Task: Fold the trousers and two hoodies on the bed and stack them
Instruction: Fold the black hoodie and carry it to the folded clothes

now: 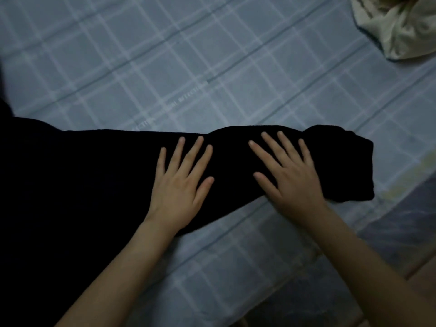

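Observation:
A black garment (pixel 99 175) lies stretched across the bed from the left edge to the right, its narrow end bunched at the right; whether it is trousers or a hoodie I cannot tell. My left hand (pixel 180 182) lies flat on its middle with fingers spread. My right hand (pixel 290 175) presses flat on it further right, fingers straight and spread, just short of the bunched end. A crumpled cream-coloured garment (pixel 398 31) lies at the top right corner.
The bed sheet (pixel 165 67) is blue-grey with a pale check pattern. The bed's near edge (pixel 354 263) runs diagonally at the lower right, with darker floor beyond it.

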